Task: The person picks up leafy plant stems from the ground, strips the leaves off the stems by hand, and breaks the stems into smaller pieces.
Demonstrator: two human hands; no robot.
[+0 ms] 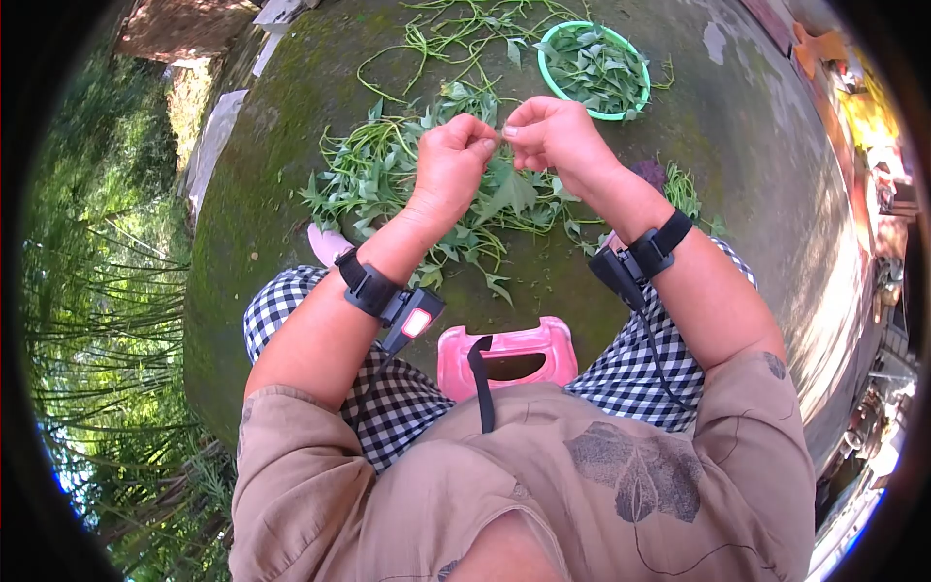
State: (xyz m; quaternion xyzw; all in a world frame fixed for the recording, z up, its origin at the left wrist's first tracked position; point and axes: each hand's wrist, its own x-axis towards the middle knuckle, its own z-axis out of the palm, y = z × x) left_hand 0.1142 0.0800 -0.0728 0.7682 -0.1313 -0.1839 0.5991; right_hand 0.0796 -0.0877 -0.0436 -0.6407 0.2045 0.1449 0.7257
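Note:
My left hand (454, 160) and my right hand (561, 144) meet with their fingertips almost touching, both closed in a pinch. Between them is a thin green leafy stem, mostly hidden by the fingers, and a broad pointed leaf (509, 189) shows just under them. Below the hands a loose heap of leafy green vines (373, 175) lies spread over the ground. A round light-green basket (540, 70) filled with picked leaves stands beyond my right hand.
Long bare-looking stems (427, 44) lie tangled at the far side. A small bunch of green stems (682, 189) is by my right knee. A pink plastic stool (456, 354) is between my legs on the mossy concrete (262, 175). Greenery borders the left.

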